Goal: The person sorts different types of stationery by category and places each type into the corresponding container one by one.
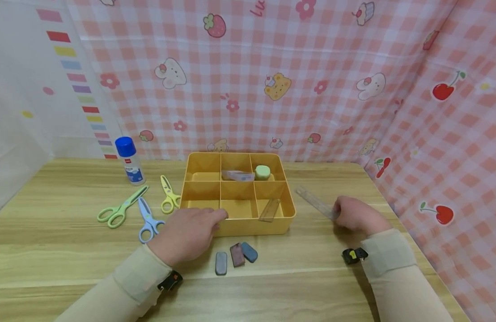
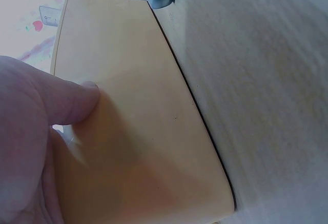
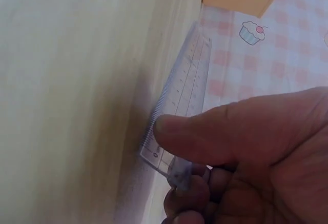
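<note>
A yellow storage box (image 1: pixel 253 227) with several compartments stands on the table. My left hand (image 1: pixel 187 235) holds its front wall near the left, with the thumb (image 2: pixel 72 101) against the outside face; the other fingertips are partly hidden at the rim. To the right of the box, my right hand (image 1: pixel 358 217) pinches one end of a clear ruler (image 1: pixel 315 202) between thumb and fingers. The ruler's scale marks show in the right wrist view. Another clear ruler (image 1: pixel 269 210) leans in the front right compartment. Behind it are a pale green round item (image 1: pixel 262 172) and a translucent pinkish item (image 1: pixel 238 175).
Left of the box lie green scissors (image 1: pixel 120 209), blue scissors (image 1: pixel 149 221) and yellow scissors (image 1: pixel 168 197). A blue-capped glue bottle (image 1: pixel 132 165) stands behind them. In front of the box are a grey block (image 1: pixel 221 264), a purplish block (image 1: pixel 237 255) and a blue-grey block (image 1: pixel 249 252).
</note>
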Demonstrator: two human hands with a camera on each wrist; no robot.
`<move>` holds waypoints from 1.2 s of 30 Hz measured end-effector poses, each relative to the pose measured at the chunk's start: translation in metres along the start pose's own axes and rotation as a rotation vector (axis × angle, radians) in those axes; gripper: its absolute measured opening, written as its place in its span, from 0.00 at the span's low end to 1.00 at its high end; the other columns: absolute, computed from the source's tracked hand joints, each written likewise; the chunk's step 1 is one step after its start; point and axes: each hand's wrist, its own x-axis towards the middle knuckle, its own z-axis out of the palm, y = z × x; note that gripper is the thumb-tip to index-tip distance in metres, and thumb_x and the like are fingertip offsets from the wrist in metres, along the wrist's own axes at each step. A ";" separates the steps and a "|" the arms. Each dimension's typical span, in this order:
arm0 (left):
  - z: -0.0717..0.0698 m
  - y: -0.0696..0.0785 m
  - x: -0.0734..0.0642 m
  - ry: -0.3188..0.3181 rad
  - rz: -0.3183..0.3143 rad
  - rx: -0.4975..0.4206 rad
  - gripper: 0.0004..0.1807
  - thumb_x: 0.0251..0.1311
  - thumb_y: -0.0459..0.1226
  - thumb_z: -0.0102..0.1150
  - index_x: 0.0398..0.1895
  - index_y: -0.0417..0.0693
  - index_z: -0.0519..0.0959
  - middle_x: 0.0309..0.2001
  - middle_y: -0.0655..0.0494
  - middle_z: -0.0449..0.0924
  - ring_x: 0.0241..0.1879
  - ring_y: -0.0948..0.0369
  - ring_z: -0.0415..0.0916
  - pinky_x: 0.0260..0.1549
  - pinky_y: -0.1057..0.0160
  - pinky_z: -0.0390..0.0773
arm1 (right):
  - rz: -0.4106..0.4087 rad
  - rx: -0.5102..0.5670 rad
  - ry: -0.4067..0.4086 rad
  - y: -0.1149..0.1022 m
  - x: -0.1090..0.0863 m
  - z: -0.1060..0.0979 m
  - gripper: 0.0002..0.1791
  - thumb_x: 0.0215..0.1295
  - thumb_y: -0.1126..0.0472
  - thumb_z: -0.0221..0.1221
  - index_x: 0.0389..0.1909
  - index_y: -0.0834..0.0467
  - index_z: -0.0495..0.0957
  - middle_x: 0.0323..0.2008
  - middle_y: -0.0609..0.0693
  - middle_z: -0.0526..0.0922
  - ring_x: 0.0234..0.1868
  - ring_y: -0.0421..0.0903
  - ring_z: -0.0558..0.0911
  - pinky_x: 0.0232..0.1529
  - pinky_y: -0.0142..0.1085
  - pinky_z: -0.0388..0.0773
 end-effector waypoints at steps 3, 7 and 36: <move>0.000 0.000 0.000 0.000 -0.003 -0.005 0.06 0.77 0.37 0.48 0.45 0.58 0.76 0.26 0.63 0.73 0.21 0.63 0.66 0.20 0.63 0.66 | -0.015 -0.003 0.012 0.000 0.000 0.000 0.11 0.58 0.69 0.64 0.41 0.65 0.77 0.35 0.55 0.82 0.36 0.50 0.77 0.41 0.44 0.76; 0.000 0.000 0.000 0.005 -0.001 -0.011 0.06 0.77 0.37 0.49 0.43 0.58 0.75 0.25 0.63 0.71 0.21 0.63 0.65 0.20 0.63 0.64 | -0.030 -0.021 0.030 0.001 0.000 0.001 0.08 0.60 0.68 0.65 0.38 0.62 0.77 0.33 0.53 0.80 0.34 0.49 0.77 0.39 0.42 0.74; -0.001 0.001 0.001 -0.037 -0.031 -0.022 0.07 0.77 0.36 0.47 0.46 0.58 0.76 0.26 0.62 0.72 0.22 0.61 0.66 0.21 0.62 0.65 | -0.119 -0.069 0.055 -0.003 0.001 0.004 0.04 0.60 0.70 0.60 0.35 0.60 0.79 0.31 0.51 0.80 0.34 0.48 0.76 0.40 0.44 0.75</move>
